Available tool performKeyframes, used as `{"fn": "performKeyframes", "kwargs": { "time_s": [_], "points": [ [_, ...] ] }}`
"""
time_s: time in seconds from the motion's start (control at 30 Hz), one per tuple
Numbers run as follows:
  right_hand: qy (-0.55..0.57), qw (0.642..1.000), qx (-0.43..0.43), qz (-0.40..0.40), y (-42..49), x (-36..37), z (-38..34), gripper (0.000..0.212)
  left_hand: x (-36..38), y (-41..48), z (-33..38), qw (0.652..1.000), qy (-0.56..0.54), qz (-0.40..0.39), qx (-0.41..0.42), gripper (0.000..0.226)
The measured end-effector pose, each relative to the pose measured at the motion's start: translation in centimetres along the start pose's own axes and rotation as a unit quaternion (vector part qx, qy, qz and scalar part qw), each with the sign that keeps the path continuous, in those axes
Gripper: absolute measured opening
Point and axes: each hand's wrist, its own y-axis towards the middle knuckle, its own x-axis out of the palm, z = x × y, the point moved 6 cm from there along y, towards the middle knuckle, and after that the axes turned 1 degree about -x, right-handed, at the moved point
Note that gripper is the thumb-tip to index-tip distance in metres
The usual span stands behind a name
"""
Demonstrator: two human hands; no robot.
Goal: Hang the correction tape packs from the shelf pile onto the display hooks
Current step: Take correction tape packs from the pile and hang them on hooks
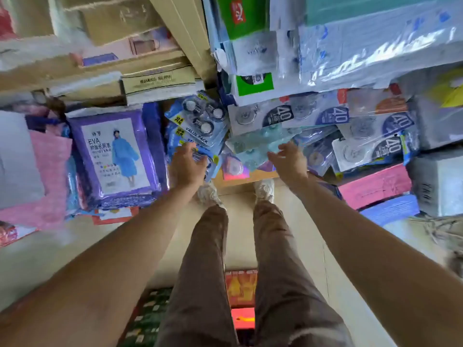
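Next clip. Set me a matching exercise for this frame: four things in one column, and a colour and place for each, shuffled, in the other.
Things:
1. EVA raincoat pack
2. VALUE PACK correction tape packs
3. "40" correction tape pack
4. flat box

Colour and place:
A. pink, lower right of the pile
B. purple, left of the left hand
C. blue, at the left hand's fingertips
D. grey-white, above the right hand in the picture

Pairs: 1-B, 2-C, 3-D, 4-A
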Motion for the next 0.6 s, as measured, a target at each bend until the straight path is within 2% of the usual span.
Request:
{"fn": "performKeyframes", "kwargs": {
  "time_s": [0.07,0.17,0.2,0.27,0.33,0.47,0.6],
  "points": [
    [0.066,0.996,0.053,0.030,0.5,0.6,1.4,0.055,0.8,0.9,-0.7,0.999,0.027,0.026,0.028,0.046],
    [0.203,0.972,0.119,0.024,1.0,2.0,3.0,0.076,2.6,1.2,-2.6,0.990,0.089,0.017,0.104,0.047],
    [0.247,0.959,0.134,0.020,1.1,2.4,2.9,0.071,2.8,1.1,-2.9,0.987,0.103,0.013,0.124,0.046],
    [0.328,0.934,0.141,0.015,1.9,2.9,2.6,0.047,2.8,1.2,-3.1,0.984,0.108,0.011,0.145,0.045],
    [0.377,0.913,0.154,0.013,2.6,3.5,2.3,0.035,2.9,1.3,-3.2,0.982,0.112,0.008,0.150,0.043],
    [0.439,0.879,0.185,-0.019,3.0,4.2,1.1,0.030,2.7,1.2,-3.4,0.986,0.071,0.009,0.154,0.043],
    [0.467,0.865,0.182,-0.040,2.4,3.6,0.7,0.023,2.2,0.9,-3.5,0.984,0.059,0.000,0.170,0.046]
  ]
}}
